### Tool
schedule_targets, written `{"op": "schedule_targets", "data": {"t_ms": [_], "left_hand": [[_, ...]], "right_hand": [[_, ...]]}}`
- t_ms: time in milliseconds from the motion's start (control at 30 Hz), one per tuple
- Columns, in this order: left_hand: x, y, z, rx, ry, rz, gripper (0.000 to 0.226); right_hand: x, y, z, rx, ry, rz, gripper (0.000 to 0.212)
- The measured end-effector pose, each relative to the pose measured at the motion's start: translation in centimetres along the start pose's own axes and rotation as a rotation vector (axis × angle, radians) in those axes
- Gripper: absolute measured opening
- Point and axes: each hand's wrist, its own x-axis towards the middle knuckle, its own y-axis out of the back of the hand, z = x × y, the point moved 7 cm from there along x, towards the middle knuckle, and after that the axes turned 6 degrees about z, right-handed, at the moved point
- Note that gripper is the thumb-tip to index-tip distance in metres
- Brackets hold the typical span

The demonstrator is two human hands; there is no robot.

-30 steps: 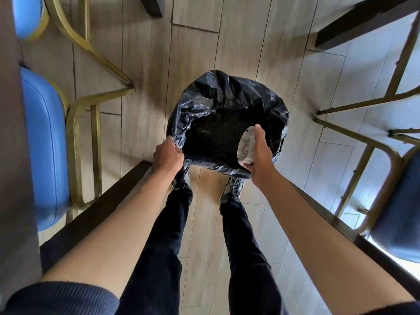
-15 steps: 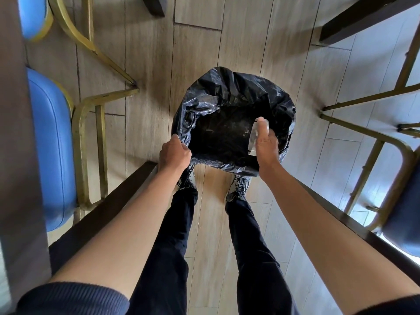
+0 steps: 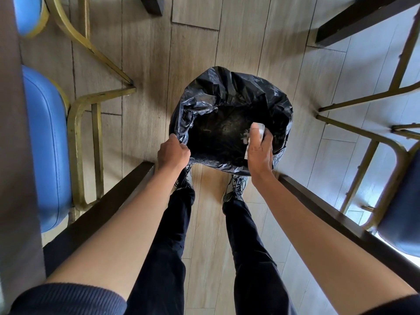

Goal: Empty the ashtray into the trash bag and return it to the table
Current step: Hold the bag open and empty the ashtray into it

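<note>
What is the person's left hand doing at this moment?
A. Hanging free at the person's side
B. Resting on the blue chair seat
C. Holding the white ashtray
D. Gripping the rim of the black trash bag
D: the left hand pinches the near-left rim of the black trash bag, keeping it open, while the right hand holds the white ashtray tipped over the opening.

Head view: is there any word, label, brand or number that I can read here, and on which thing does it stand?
None can be read.
Ashtray in the right hand: white, mostly hidden and blurred; no print can be made out.
Trash bag, held at the rim by the left hand: plain black, no text.
Chairs, floor, shoes: no lettering visible.
</note>
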Motion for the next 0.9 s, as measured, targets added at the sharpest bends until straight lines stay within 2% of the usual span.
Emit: {"op": "schedule_targets", "data": {"t_ms": [200,333,500,600,900], "left_hand": [[0.1,-0.1,-0.1,-0.016,0.019,-0.014,0.024],[0.1,-0.3,-0.2,-0.026,0.028,-0.010,0.026],[0.2,-0.6,-0.2,-0.028,0.012,-0.002,0.029],[0.4,-0.6,-0.2,-0.034,0.016,0.004,0.032],[0.5,-0.5,-0.3,-0.021,-0.001,0.006,0.024]], "right_hand": [[0.1,-0.6,-1.3,-0.144,0.124,-0.103,0.103],[0.6,-0.7,-1.8,-0.270,0.252,-0.114,0.120],[0.3,-0.6,-1.4,-0.271,0.291,-0.037,0.112],[-0.2,-0.9,-0.9,-0.288,0.330,-0.046,0.108],[0.6,-0.3,-0.8,-0.335,0.432,-0.019,0.099]]}}
